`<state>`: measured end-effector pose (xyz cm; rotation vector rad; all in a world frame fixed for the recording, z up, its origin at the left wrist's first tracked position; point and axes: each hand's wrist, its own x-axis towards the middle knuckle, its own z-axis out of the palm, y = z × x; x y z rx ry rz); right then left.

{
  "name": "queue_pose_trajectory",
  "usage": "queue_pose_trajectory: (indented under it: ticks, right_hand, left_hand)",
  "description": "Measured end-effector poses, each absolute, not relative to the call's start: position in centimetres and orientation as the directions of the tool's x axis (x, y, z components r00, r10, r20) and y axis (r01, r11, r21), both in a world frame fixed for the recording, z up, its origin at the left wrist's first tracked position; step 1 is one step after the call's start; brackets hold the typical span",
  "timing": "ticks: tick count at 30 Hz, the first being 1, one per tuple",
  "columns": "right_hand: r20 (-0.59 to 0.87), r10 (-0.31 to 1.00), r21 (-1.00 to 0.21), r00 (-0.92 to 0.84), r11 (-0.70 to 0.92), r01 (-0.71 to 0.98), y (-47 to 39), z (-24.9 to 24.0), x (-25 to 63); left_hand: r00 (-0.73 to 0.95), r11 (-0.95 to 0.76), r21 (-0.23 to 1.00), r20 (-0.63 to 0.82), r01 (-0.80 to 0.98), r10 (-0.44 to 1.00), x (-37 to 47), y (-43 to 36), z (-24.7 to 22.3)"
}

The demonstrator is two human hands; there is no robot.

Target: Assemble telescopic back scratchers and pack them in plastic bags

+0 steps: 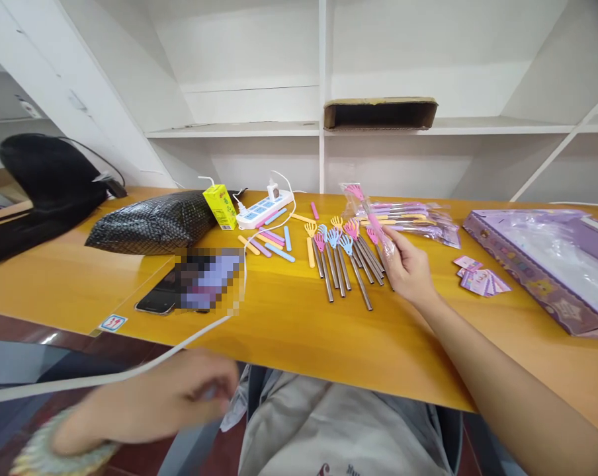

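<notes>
Left hand: fingers half-curled, blurred, hold unclear | right hand: fingers grasping bagged pink scratcher

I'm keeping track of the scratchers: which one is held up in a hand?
The clear-wrapped scratcher with the pink head, in the right hand; the other scratchers lie on the table.

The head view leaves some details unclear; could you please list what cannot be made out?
In the head view:
Left hand: blurred, so its grip is unclear.
Wrapped pink scratcher: gripped part hidden by the right hand.
Purple box: cut off by the right edge.
Cards: print too small to read.
</notes>
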<state>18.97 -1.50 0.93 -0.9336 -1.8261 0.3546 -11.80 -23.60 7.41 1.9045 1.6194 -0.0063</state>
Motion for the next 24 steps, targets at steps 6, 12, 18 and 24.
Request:
queue_pose_trajectory:
  ticks: [6,12,18,24]
  right_hand:
    - [0.646,0.734,-0.603,-0.209,0.659,0.449,-1.7,0.5,19.0]
    - [0.686,0.694,-0.558,-0.217,0.694,0.454,-2.2,0.4,18.8]
    - [0.640,0.705,-0.546,-0.304,0.696,0.466,-2.1,0.1,18.4]
    - [0.525,0.695,-0.601,-0.491,0.711,0.364,-1.9,0.3,18.7]
  left_hand:
    - [0.485,-0.207,0.753,-0.167,0.625,0.859,-1.2,-19.0,5.9]
    - [0.043,-0.153,0.936,0.147,0.318,0.988,3.2,-6.7,4.7]
    - [0.178,-0.197,0.980,0.199,-0.027,0.964,5.1,-0.7,4.3]
    - [0.179,-0.097,0.931,0.169,-0.353,0.969,3.7,-0.5,1.5]
